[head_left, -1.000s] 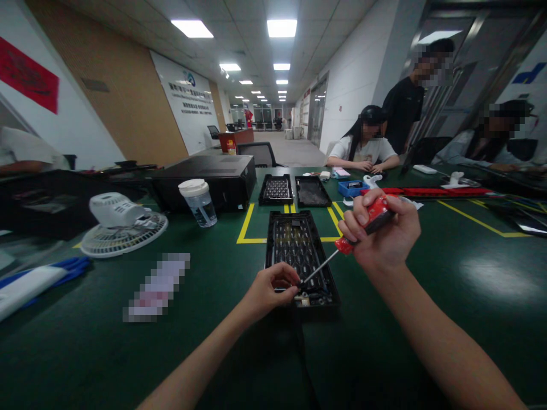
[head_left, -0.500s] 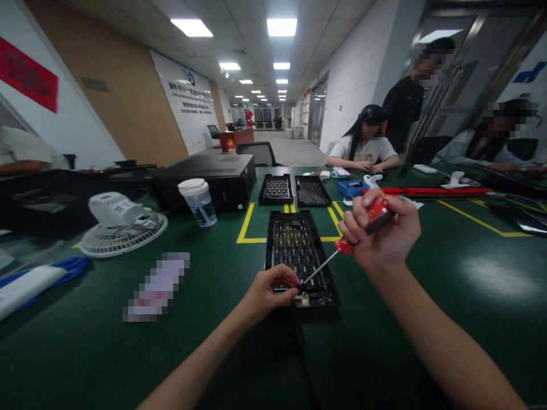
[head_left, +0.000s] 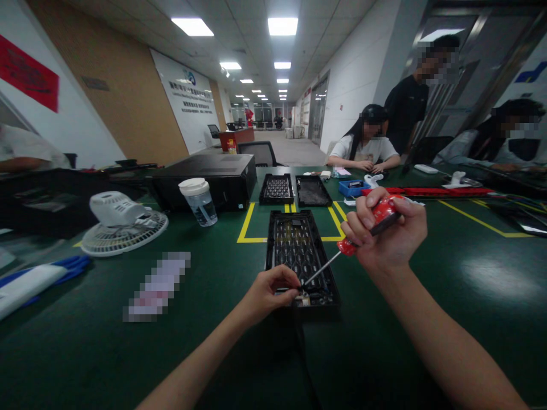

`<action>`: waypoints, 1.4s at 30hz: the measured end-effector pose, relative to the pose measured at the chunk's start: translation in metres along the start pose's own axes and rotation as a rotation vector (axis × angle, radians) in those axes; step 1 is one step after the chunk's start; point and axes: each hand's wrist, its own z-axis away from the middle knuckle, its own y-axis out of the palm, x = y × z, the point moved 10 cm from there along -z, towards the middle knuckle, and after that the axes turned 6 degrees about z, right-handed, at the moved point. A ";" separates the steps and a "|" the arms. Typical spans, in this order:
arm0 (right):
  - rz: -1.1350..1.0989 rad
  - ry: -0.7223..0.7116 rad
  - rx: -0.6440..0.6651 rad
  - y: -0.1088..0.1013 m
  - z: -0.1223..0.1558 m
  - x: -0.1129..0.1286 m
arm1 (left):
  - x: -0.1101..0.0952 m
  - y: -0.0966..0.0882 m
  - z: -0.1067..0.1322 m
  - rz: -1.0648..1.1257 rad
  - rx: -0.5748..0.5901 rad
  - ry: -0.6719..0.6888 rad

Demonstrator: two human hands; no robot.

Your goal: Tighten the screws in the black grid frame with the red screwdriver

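Gripping a red-handled screwdriver [head_left: 387, 209] in the right hand [head_left: 393, 242], slanting it down into the near end of an open black case [head_left: 325, 256], flat on the green desk [head_left: 448, 290] before two smaller black trays [head_left: 314, 191]. Bending the left hand [head_left: 269, 290] close beside its tip; cannot tell whether closed on anything.

The bare left forearm [head_left: 209, 353] slants up and rightward from below to the left hand [head_left: 267, 293], which is curled inward, thumb and forefinger tips close together. The bare right forearm [head_left: 440, 330] slants up and leftward; the right hand [head_left: 391, 245] is held higher, its fingers curled in a grip.
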 end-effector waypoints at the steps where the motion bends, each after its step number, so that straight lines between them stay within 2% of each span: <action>1: -0.007 0.001 0.008 0.000 0.000 0.000 | 0.000 0.001 0.000 0.012 0.009 0.001; 5: -0.026 -0.001 0.047 0.002 0.000 0.001 | -0.001 0.004 0.001 0.065 0.045 0.017; 12: -0.021 0.005 0.126 0.009 0.002 0.002 | 0.010 0.011 0.002 0.152 0.106 -0.084; 17: -0.015 0.021 0.209 0.020 0.005 0.000 | 0.013 0.015 0.003 0.164 0.143 -0.096; 22: -0.004 0.031 0.223 0.022 0.007 -0.003 | 0.016 0.019 0.003 0.149 0.167 -0.145; 29: 0.004 0.019 0.186 0.018 0.006 -0.001 | 0.002 0.013 0.003 0.112 0.163 -0.073; 31: 0.015 0.017 0.176 0.015 0.004 -0.001 | -0.001 0.006 0.002 0.059 0.133 -0.054; 35: 0.011 0.008 0.152 0.010 0.001 -0.003 | -0.001 -0.027 -0.003 -0.173 -0.097 -0.044; 38: 0.000 0.013 0.136 0.009 -0.001 -0.009 | -0.003 -0.050 -0.002 -0.471 -0.271 -0.039; 42: -0.007 0.035 0.135 0.013 -0.006 -0.020 | -0.006 -0.069 0.003 -0.864 -0.424 -0.065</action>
